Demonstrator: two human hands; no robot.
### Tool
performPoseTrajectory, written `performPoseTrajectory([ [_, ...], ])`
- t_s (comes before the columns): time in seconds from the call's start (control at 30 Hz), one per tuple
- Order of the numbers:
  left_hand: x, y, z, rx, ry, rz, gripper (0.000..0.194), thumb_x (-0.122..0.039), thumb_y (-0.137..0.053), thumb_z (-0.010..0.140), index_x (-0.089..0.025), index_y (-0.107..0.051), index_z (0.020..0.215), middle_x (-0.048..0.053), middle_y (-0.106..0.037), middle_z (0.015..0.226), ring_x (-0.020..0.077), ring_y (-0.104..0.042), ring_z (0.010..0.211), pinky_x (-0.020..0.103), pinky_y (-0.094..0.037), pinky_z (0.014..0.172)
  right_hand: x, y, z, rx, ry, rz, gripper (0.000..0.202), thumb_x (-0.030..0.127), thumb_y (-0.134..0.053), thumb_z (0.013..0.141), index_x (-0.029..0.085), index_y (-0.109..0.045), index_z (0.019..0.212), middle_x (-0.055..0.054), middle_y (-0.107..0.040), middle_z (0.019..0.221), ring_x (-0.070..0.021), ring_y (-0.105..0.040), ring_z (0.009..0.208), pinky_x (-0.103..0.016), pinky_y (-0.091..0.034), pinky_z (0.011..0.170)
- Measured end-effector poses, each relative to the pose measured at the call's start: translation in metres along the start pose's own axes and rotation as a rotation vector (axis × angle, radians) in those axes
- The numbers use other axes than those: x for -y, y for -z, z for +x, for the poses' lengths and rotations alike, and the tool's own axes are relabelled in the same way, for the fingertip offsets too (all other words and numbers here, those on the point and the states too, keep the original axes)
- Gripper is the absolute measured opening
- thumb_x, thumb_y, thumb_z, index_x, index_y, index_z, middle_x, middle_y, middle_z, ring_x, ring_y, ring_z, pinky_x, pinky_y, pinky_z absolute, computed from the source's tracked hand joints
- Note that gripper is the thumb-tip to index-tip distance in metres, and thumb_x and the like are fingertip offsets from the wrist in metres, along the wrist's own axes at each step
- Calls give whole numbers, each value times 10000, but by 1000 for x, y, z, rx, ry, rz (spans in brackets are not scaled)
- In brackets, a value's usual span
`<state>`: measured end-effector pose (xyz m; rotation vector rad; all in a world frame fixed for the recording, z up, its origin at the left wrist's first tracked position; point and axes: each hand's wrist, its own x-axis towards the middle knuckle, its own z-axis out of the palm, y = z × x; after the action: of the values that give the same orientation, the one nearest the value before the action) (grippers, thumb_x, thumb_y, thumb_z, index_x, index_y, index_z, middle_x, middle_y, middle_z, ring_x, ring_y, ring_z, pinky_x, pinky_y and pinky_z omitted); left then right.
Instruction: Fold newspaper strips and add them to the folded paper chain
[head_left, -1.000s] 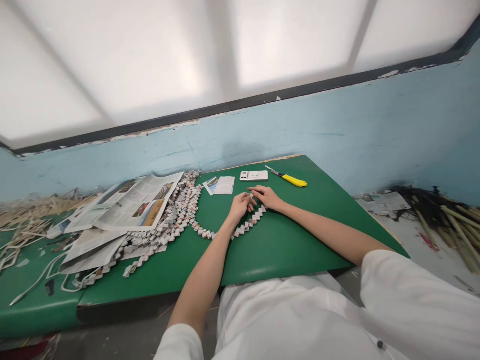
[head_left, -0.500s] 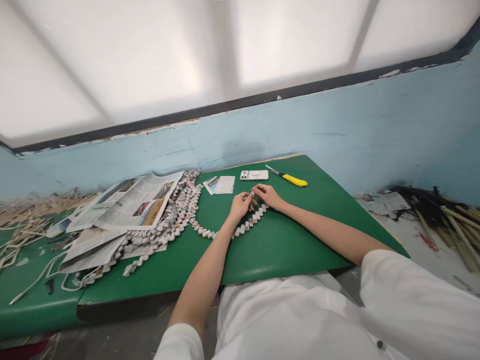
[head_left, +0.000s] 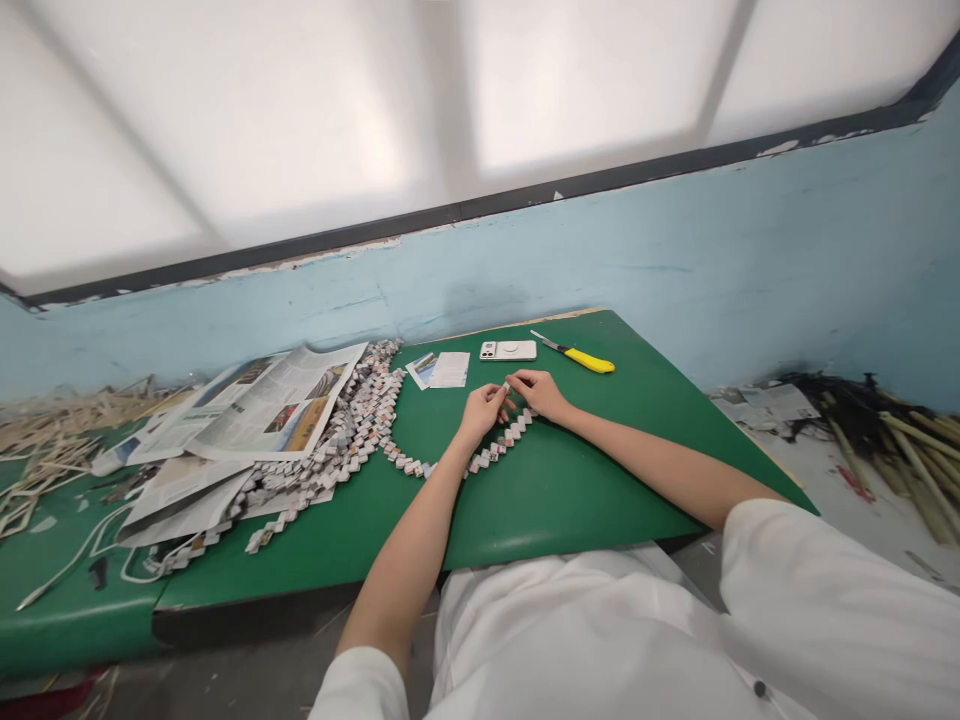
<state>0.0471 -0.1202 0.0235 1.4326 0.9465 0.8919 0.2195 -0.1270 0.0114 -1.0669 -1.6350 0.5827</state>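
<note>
Loosely curved paper chain [head_left: 495, 454], zigzag-edged, colour-flecked, left fingers [head_left: 493, 397] and right fingers [head_left: 520, 380] pinching a pale piece [head_left: 506, 387]

Newspapers [head_left: 279, 408] left on table [head_left: 592, 490], phone [head_left: 508, 351] behind chain [head_left: 514, 432], knife [head_left: 579, 356] farther right

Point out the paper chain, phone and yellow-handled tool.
Paper chain [head_left: 495, 453]: head view, folded links on its near curve.
Phone [head_left: 509, 351]: head view, middle of its upturned back.
Yellow-handled tool [head_left: 585, 359]: head view, on the handle.
</note>
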Motion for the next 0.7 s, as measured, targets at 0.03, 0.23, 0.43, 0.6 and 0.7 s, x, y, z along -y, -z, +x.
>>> performPoseTrajectory([
  [0.03, 0, 0, 0, 3, 5, -3, 311, -432, -680, 925, -127, -635, 893, 43, -715, 701, 105, -586, 434, 226, -451, 441, 0, 0, 0, -7, 6, 8, 416, 527, -577, 962, 176, -681, 765, -9, -645, 694, -162, -542, 654, -288, -411, 636],
  [0.23, 3, 2, 1, -20, 14, -23, 274, -394, -675, 939, -126, -620, 920, 39, -711, 692, 100, -582, 428, 215, -438, 436, 0, -2, -2, 36, 37, 17, 308, 478, -636, 927, 184, -711, 872, -38, -717, 802, -187, -612, 724, -304, -469, 686],
  [0.43, 4, 3, 5, 7, 13, 18, 268, -377, -681, 941, -126, -606, 886, 45, -712, 700, 98, -583, 428, 217, -448, 441, -3, -3, 2, 48, -59, 58, 346, 511, -630, 905, 177, -699, 845, -45, -715, 785, -182, -596, 686, -312, -467, 664],
  [0.6, 3, 1, 6, -1, -14, 27, 256, -363, -691, 935, -134, -596, 873, 35, -705, 685, 96, -570, 420, 219, -445, 439, -2, 0, 7, 107, -173, 226, 423, 584, -670, 838, 166, -666, 777, -14, -641, 678, -139, -498, 565, -288, -409, 566],
  [0.7, 3, 1, 5, 3, -20, 36, 269, -375, -701, 928, -133, -599, 874, 43, -713, 702, 95, -574, 427, 219, -449, 445, -2, 0, 7, 112, -186, 242, 428, 585, -683, 828, 160, -676, 789, -14, -640, 676, -136, -491, 555, -288, -405, 556],
])
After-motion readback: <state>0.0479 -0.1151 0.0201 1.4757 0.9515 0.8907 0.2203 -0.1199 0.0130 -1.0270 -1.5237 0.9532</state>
